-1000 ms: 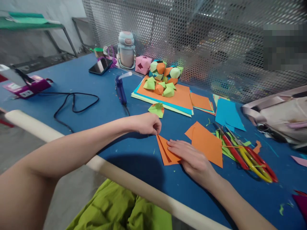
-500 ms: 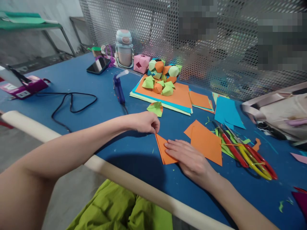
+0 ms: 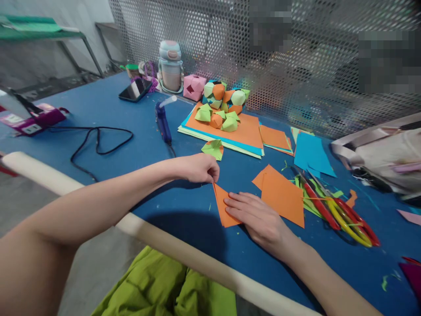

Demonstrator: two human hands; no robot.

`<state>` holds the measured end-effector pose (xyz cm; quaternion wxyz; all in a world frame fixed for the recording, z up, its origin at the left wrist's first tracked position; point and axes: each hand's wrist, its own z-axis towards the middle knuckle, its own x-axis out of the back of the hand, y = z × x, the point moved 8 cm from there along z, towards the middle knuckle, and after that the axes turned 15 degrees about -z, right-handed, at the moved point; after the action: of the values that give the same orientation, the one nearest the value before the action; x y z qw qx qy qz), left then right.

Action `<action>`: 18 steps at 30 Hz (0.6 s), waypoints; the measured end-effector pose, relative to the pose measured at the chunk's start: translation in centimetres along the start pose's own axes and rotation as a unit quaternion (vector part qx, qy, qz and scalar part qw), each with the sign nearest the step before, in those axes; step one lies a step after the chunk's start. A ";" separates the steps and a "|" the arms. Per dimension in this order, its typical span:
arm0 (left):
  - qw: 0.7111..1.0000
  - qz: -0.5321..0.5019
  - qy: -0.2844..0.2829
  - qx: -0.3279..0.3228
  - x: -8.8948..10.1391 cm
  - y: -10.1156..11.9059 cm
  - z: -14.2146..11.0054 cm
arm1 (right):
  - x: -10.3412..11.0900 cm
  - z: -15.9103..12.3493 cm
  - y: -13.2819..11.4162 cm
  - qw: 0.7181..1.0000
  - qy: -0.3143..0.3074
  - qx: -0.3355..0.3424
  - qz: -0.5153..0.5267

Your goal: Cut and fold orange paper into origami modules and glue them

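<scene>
A folded orange paper [image 3: 224, 210] lies on the blue table in front of me. My left hand [image 3: 203, 168] is closed and pinches its far corner. My right hand [image 3: 258, 216] lies flat across the paper's right part, fingers stretched out, hiding some of it. More orange paper squares [image 3: 284, 197] lie just beyond my right hand. Past my left hand sits a folded green and orange paper piece [image 3: 213, 149].
Red and yellow scissors [image 3: 342, 215] lie at the right on green scraps. A blue glue gun [image 3: 162, 123] with a cord stands at the left. Behind are a paper stack [image 3: 243, 134] with folded pieces on it, a bottle [image 3: 171, 70] and a phone [image 3: 134, 90].
The loose layers of the orange paper have come together into a narrower triangle. My right hand has slid slightly left over it; my left hand keeps its pinch.
</scene>
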<state>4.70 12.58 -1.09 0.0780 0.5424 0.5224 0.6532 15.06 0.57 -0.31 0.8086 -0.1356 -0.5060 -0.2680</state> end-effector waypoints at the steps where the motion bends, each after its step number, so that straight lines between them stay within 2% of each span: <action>1: 1.000 0.005 -0.004 0.002 -0.1 0.0 0.0 | -0.1 0.0 0.0 1.000 -0.002 0.002 -0.001; 18: 1.000 0.017 -0.006 0.019 -0.2 0.2 -0.1 | 0.4 0.6 -0.1 1.000 0.009 0.019 0.006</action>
<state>4.79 12.35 -1.06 0.0600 0.5569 0.5246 0.6411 14.70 0.62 0.33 0.8170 -0.1210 -0.5032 -0.2542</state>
